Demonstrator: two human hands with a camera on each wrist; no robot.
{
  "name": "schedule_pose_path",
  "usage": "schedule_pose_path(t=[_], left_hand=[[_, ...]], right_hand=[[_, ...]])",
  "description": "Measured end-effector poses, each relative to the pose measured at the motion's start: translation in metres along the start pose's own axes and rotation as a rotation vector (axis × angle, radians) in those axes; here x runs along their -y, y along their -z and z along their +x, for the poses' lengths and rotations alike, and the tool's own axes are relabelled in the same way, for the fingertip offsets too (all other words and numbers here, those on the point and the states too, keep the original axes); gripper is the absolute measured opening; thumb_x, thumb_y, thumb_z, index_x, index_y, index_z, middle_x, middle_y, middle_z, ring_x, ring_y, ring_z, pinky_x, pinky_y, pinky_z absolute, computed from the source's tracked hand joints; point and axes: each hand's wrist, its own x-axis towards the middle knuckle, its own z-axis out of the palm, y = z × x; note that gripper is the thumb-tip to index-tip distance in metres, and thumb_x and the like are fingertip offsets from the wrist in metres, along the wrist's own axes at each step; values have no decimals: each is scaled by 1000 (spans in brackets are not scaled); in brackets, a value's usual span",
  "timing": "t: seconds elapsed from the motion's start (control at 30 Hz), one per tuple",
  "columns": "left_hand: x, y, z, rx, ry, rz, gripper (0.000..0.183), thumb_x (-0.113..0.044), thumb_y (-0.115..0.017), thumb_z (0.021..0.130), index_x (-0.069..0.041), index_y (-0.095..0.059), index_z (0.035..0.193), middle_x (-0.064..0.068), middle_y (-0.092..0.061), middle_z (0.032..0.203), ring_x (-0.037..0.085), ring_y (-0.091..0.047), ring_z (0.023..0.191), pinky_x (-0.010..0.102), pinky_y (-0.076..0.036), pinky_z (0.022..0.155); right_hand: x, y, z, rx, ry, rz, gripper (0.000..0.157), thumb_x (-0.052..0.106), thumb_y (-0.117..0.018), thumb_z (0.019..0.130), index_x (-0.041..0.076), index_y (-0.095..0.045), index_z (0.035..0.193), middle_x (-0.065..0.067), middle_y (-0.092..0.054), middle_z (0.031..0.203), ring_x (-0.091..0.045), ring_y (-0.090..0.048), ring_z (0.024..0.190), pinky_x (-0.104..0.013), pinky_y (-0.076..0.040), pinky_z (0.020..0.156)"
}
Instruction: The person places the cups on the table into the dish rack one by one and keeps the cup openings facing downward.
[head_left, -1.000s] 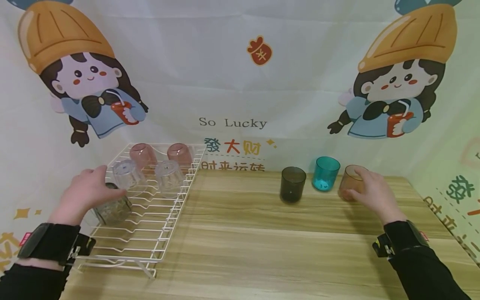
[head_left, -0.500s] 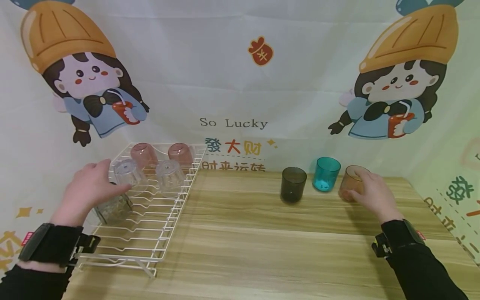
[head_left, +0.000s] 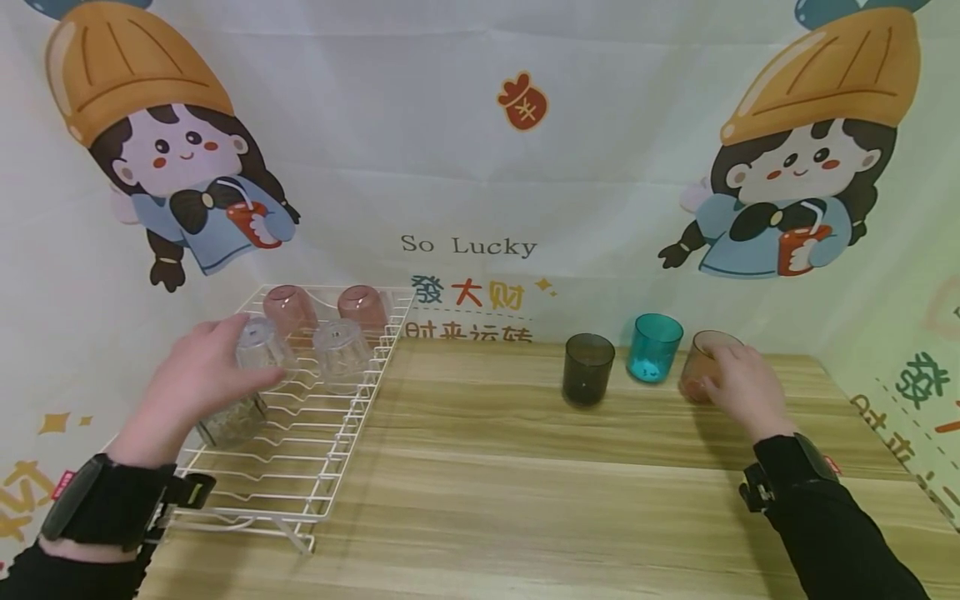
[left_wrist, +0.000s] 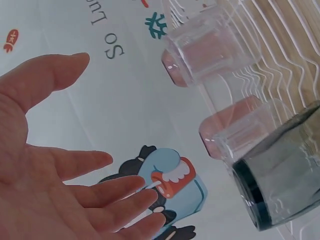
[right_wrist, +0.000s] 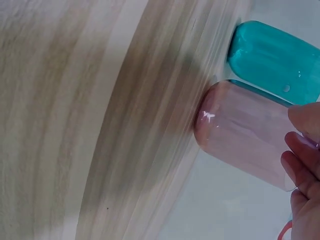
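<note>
Left grip (head_left: 191,371): fingers spread, holding nothing, beside the wire rack's (head_left: 303,518) glassware.
Smoky green glass (left_wrist: 287,175): inverted on the rack, near that grip; judged rigid, slick, breakable; best taken round its side walls.
Charcoal tumbler (head_left: 588,371), teal tumbler (head_left: 655,348): upright on the surface (head_left: 480,500).
Amber-pink tumbler (right_wrist: 245,130): upright on the surface, just beside the teal; likely light, stiff, smooth; suited to holding below the rim.
Right grip (head_left: 750,387): thumb and fingers pinching its upper rim.

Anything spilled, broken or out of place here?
Nothing stands out; I see no spill or breakage. Glasses on the wire rack tilt bottom-up, which looks deliberate, while the dark cup, teal cup and pinkish cup stand upright on the table.
</note>
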Motion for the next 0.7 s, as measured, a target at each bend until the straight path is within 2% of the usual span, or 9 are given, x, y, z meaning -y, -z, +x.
schedule_pose_path(t=[0.13,0.33,0.5,0.6,0.7], left_hand=[[-10,2,-2,0,-28,-10,90,-44,-73,76,9,-35,138,37,-45,126,52,-41,114,68,-38,89],[-26,5,-4,-9,-112,-38,88,-39,-75,76,5,-34,141,35,-45,131,52,-41,117,67,-37,93],[-37,4,-7,-3,-143,-56,88,-37,-76,76,1,-33,142,34,-46,131,51,-43,117,66,-40,91],[-43,4,-8,-5,-167,-61,85,-37,-75,77,-1,-35,142,30,-49,129,48,-46,115,64,-41,89],[-47,3,-9,-5,-177,-61,79,-37,-74,78,-2,-39,139,26,-51,129,47,-46,115,64,-41,90]], right_hand=[[0,-2,1,-16,-2,-4,44,-1,-68,76,-6,-56,118,-26,-54,123,-45,-49,110,-57,-39,97],[-1,-5,1,-66,5,-24,37,-4,-66,75,-4,-59,111,-23,-59,115,-44,-55,100,-54,-45,88],[-1,-7,0,-83,3,-27,23,-6,-64,74,-1,-59,96,-21,-59,96,-43,-55,87,-55,-46,77],[-1,-5,0,-95,15,-19,22,-9,-64,72,2,-57,91,-18,-57,88,-38,-54,79,-51,-46,69],[-1,-2,-2,-80,6,-14,21,-7,-67,72,1,-58,90,-17,-59,86,-37,-55,77,-50,-46,67]])
